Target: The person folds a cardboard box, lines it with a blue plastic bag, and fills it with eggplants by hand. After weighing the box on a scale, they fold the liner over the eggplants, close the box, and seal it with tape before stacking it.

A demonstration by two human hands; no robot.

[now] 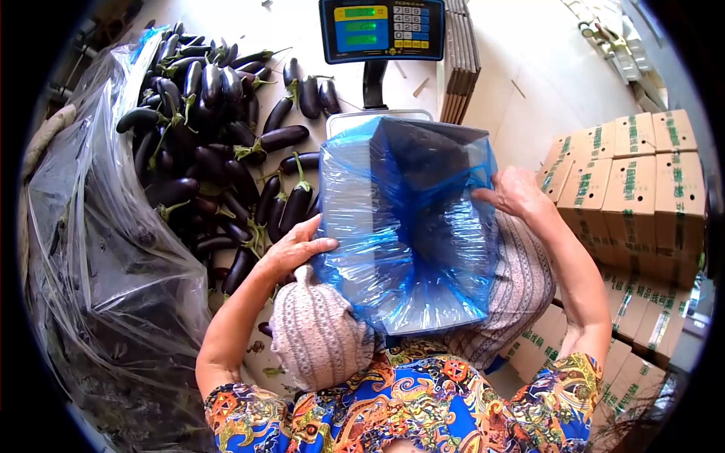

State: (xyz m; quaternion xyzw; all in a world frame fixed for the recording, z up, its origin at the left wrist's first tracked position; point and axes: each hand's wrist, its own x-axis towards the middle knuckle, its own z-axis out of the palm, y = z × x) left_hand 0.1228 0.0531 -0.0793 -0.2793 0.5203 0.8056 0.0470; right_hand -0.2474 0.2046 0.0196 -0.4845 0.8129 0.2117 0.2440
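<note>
A box lined with thin blue plastic film (355, 226) stands in front of me between my knees, its film folded over the rims. My left hand (298, 245) holds the box's left side, thumb over the rim and the other fingers partly hidden outside. At the upper right side, my right hand (517, 190) grips the rim and film between thumb and fingers. Dark shapes show through the film inside the box; I cannot make out what they are. Close by on the left lies a large pile of eggplants (211, 90).
Behind the box stands a scale with a lit display (361, 34). Clear plastic sheeting (113, 264) covers the left side of the pile. Flattened cardboard (459, 68) leans behind the scale. Printed cartons (630, 185) are stacked at the right.
</note>
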